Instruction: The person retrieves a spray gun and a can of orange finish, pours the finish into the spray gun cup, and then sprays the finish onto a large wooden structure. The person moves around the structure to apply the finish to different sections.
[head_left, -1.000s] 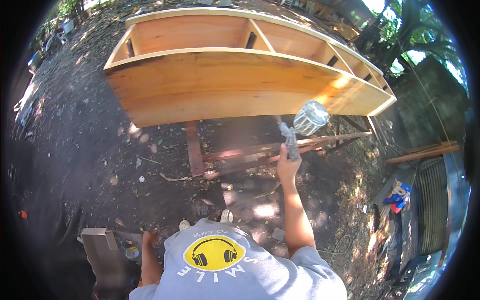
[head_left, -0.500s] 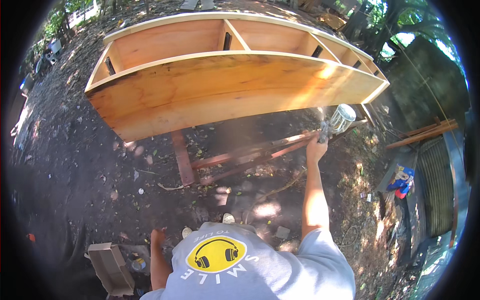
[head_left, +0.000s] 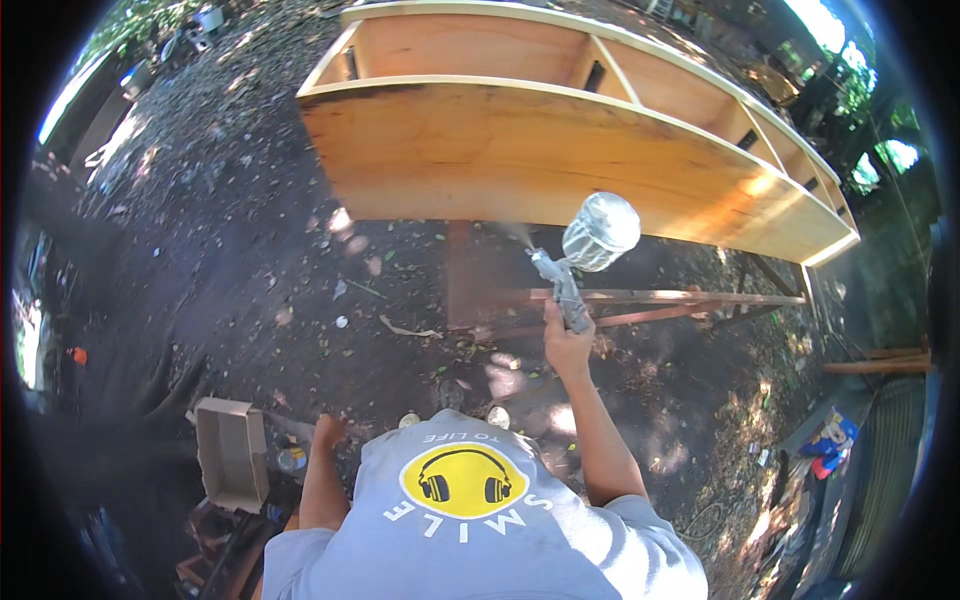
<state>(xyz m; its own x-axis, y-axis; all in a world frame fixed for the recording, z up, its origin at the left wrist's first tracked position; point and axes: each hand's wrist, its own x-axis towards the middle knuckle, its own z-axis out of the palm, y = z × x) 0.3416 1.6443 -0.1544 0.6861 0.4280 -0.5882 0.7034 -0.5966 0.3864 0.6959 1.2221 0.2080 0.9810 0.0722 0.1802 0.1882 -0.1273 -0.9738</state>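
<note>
Right hand (head_left: 568,345): fingers wrapped firmly round the handle of a grey spray gun (head_left: 566,294). Gun leans up-left from the grip, nozzle at its upper-left end. Pale mist (head_left: 522,235) coming off the nozzle, up and left of the grip.

Silvery, streaked cup (head_left: 602,232) mounted on the gun, above and slightly right of the grip, tilted. It overlaps the lower edge of the wood behind it in this view.

Long wooden shelf unit (head_left: 480,155) lies beyond and above the grip, running well out to both sides. Plain orange-brown side faces the person; open compartments face up past its near edge. Pale divider (head_left: 615,70) and a dark strip (head_left: 595,77) up there, above the grip. Bright sun patch on the panel, up-right of the grip.

Reddish-brown wooden stand (head_left: 690,297) under the unit; rails pass behind the gun and extend right of the grip.

Left hand (head_left: 329,430): low and left of the grip, well apart from gun and unit. Small and soft in view, so can't tell if its fingers are open or closed, or on anything. Nearest items, further left: small jar (head_left: 291,459), then open cardboard box (head_left: 262,450).

Grey shirt (head_left: 400,550) with yellow disc print, below the grip.
</note>
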